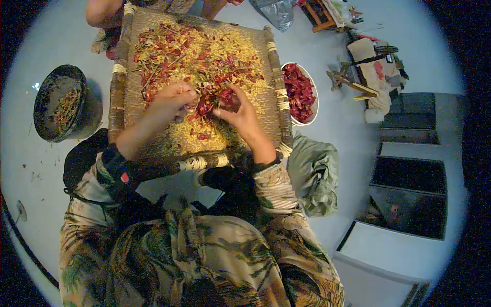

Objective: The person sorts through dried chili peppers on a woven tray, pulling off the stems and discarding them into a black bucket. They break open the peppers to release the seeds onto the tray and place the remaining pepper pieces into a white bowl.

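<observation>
A woven tray with a wooden frame (117, 82) lies before me, spread with yellow seeds (235, 46) and red dried pepper pieces (176, 38). My left hand (174, 100) is over its middle, fingers pinched together on something I cannot make out. Close by on the right, my right hand (239, 113) curves round a clump of red pepper pieces (205, 105), its thumb and fingers apart. Whether the fingertips touch the clump is unclear. More loose red bits (203, 136) lie on the seeds below the hands.
A white bowl of red peppers (299, 94) stands right of the tray, above a crumpled green sack (319, 174). On the left is a black bucket (61, 105) with scraps. Another person's bare limbs (105, 13) show beyond the tray. Furniture stands at upper right.
</observation>
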Demonstrator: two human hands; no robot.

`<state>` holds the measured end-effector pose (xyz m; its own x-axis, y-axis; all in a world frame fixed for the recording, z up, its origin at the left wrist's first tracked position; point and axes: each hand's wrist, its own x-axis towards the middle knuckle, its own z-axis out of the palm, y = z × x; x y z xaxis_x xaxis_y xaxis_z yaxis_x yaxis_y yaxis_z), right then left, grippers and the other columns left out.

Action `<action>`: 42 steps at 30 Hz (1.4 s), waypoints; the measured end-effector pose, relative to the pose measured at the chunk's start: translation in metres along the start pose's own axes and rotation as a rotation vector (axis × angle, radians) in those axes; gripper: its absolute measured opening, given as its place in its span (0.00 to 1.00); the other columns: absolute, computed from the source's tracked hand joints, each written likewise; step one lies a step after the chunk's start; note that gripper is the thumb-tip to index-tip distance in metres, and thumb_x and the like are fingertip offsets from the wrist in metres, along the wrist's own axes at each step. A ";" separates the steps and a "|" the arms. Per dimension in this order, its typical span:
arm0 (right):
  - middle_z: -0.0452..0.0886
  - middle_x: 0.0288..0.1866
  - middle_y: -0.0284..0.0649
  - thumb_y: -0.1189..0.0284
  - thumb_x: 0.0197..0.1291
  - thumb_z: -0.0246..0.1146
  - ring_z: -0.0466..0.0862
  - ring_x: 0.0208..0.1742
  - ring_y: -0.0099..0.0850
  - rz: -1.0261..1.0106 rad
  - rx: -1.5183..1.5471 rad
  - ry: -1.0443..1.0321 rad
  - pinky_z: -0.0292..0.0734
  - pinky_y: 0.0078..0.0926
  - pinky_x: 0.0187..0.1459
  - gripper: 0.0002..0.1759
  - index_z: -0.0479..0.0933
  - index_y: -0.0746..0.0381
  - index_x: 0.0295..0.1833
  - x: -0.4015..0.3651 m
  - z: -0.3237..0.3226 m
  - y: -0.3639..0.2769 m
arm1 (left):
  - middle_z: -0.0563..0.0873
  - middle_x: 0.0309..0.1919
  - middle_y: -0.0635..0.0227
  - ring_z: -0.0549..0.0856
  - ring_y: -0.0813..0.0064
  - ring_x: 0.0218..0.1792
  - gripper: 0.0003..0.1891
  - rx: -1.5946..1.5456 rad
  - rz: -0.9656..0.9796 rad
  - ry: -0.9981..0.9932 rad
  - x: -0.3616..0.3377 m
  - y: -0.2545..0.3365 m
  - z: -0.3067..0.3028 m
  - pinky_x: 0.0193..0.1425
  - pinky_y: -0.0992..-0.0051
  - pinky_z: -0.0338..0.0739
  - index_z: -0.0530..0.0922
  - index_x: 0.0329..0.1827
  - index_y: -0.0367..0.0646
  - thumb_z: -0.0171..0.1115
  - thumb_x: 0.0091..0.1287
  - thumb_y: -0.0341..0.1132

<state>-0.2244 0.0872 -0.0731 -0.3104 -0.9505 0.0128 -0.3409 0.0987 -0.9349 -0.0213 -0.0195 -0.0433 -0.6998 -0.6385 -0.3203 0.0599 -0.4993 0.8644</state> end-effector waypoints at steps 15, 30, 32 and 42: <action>0.78 0.49 0.52 0.63 0.45 0.71 0.78 0.52 0.45 -0.048 -0.372 -0.054 0.73 0.36 0.52 0.38 0.65 0.62 0.61 -0.015 0.015 -0.061 | 0.76 0.23 0.76 0.73 0.87 0.26 0.08 0.133 0.220 -0.115 0.027 -0.046 0.009 0.28 0.82 0.68 0.74 0.29 0.45 0.67 0.56 0.34; 0.81 0.40 0.46 0.68 0.56 0.62 0.80 0.42 0.42 -0.219 -0.234 -0.071 0.73 0.34 0.46 0.13 0.77 0.64 0.43 -0.008 0.014 -0.052 | 0.78 0.25 0.58 0.78 0.66 0.28 0.08 0.703 0.486 -0.010 0.000 -0.019 0.015 0.33 0.69 0.71 0.74 0.36 0.38 0.62 0.58 0.30; 0.81 0.37 0.44 0.69 0.56 0.61 0.80 0.40 0.39 -0.196 -0.140 -0.042 0.74 0.31 0.44 0.11 0.78 0.65 0.41 -0.009 0.018 -0.044 | 0.78 0.26 0.58 0.78 0.66 0.28 0.08 0.727 0.415 -0.017 -0.002 -0.015 0.016 0.33 0.69 0.71 0.74 0.36 0.38 0.62 0.58 0.31; 0.78 0.34 0.30 0.71 0.59 0.62 0.74 0.38 0.18 0.091 0.230 -0.079 0.69 0.17 0.42 0.08 0.78 0.65 0.40 -0.011 0.014 -0.053 | 0.74 0.22 0.75 0.73 0.85 0.23 0.05 0.352 0.283 -0.169 -0.002 -0.010 0.014 0.24 0.79 0.67 0.75 0.35 0.42 0.61 0.60 0.32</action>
<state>-0.1901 0.0884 -0.0285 -0.2571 -0.9618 -0.0941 -0.1016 0.1237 -0.9871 -0.0300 -0.0050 -0.0459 -0.7984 -0.6021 -0.0116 0.0402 -0.0725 0.9966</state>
